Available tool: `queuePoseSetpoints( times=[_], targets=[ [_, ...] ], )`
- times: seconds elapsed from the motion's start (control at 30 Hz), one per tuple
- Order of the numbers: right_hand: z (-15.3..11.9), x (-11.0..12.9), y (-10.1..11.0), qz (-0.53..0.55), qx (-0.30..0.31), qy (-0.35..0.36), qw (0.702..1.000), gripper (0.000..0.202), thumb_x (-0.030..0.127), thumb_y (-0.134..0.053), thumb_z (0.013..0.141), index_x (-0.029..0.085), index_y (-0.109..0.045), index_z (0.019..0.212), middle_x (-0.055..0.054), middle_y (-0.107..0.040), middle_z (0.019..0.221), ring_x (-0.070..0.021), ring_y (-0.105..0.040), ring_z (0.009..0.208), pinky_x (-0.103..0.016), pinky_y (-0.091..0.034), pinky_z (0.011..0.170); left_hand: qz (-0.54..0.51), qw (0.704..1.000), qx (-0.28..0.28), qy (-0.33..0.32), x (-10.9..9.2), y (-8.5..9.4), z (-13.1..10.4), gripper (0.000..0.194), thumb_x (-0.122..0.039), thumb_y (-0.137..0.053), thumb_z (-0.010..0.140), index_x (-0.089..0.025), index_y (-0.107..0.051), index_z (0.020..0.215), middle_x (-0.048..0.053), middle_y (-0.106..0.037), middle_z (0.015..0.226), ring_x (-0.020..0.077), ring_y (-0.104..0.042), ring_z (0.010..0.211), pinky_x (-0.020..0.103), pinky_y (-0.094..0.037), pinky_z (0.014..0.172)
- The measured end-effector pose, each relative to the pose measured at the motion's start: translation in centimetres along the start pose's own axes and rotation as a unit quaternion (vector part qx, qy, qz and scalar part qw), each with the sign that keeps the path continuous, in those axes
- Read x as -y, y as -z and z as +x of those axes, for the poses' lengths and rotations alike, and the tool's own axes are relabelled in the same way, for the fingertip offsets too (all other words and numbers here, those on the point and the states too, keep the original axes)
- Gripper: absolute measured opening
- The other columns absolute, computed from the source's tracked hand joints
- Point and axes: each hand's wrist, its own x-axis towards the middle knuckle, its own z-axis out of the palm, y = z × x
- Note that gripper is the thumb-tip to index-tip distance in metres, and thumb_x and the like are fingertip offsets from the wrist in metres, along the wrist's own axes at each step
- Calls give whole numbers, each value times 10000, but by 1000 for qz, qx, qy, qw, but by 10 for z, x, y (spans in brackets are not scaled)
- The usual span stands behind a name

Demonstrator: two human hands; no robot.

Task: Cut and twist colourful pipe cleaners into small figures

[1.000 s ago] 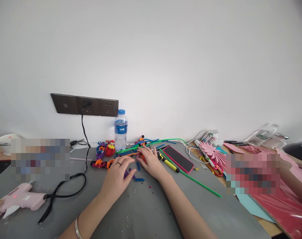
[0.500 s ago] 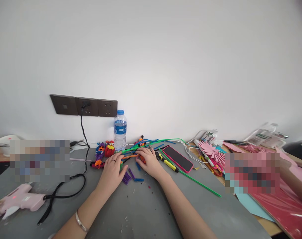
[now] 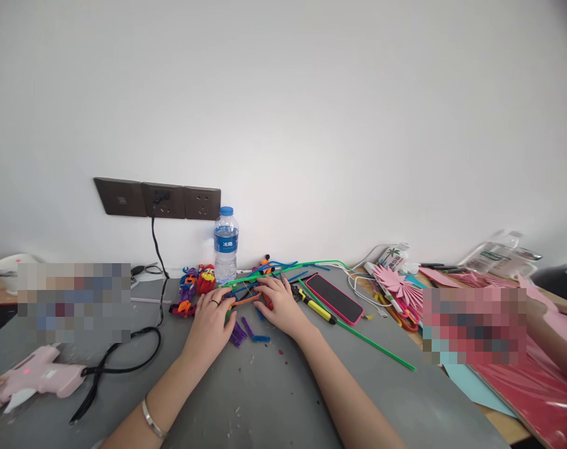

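Note:
My left hand, with a ring on one finger, has its fingers curled round one end of an orange pipe cleaner. The other end meets the fingers of my right hand, bent over it. Behind both hands lie green and blue pipe cleaners. Short purple pieces and a blue piece rest on the grey table between my wrists. A yellow and black tool lies beside my right hand. Colourful pipe-cleaner figures are just beyond my left hand.
A water bottle stands against the wall. To the right are a pink-cased phone, white cables and pink folded paper. A pink glue gun with a black cord lies at left. Another person's arm reaches in at far right.
The orange pipe cleaner between my hands has tilted and sits slightly lower. My fingers have shifted a little; my arms are nearly still.

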Motion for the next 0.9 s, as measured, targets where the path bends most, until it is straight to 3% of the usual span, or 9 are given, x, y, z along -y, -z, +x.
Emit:
queuePoseSetpoints(
  times=[0.27, 0.37, 0.5, 0.73, 0.9],
  targets=[
    [1, -1, -1, -13, 5, -2, 1000, 330, 242, -524, 895, 240, -609, 1215, -110, -548, 1345, -283, -466, 1269, -636, -175, 1105, 0, 1000, 4, 18, -3, -1, -1, 324, -164, -510, 841, -217, -637, 1135, 104, -662, 1212, 337, -558, 1120, 619, -335, 1035],
    [1, -3, -3, -24, -2, -9, 1000, 344, 258, -525, 895, 242, -591, 1232, -112, -521, 1369, -290, -436, 1296, -627, -186, 1110, -7, 1000, -15, 17, -9, 4, 0, 317, -188, -492, 873, -237, -605, 1165, 104, -656, 1219, 331, -556, 1130, 674, -225, 1073],
    [1, -6, -6, -33, -11, -29, 999, 364, 304, -517, 896, 235, -566, 1250, -119, -477, 1411, -307, -401, 1324, -624, -203, 1108, -22, 998, -63, -3, -18, 15, 3, 352, -187, -458, 898, -247, -545, 1233, 99, -626, 1252, 303, -544, 1168, 620, -167, 1128],
    [1, -8, -9, -30, -27, -49, 998, 449, 296, -463, 915, 217, -466, 1357, -134, -439, 1453, -314, -406, 1324, -604, -236, 1105, -53, 989, -137, -14, -23, 30, 5, 432, -171, -442, 906, -237, -423, 1332, 127, -526, 1315, 287, -480, 1255, 539, -191, 1158],
    [1, -8, -9, -23, -22, -55, 998, 464, 256, -417, 926, 187, -438, 1384, -132, -442, 1459, -302, -399, 1338, -588, -232, 1118, -68, 991, -116, -10, -22, 28, 6, 382, -158, -437, 900, -249, -467, 1270, 115, -530, 1282, 284, -491, 1235, 526, -271, 1128]
  ],
)
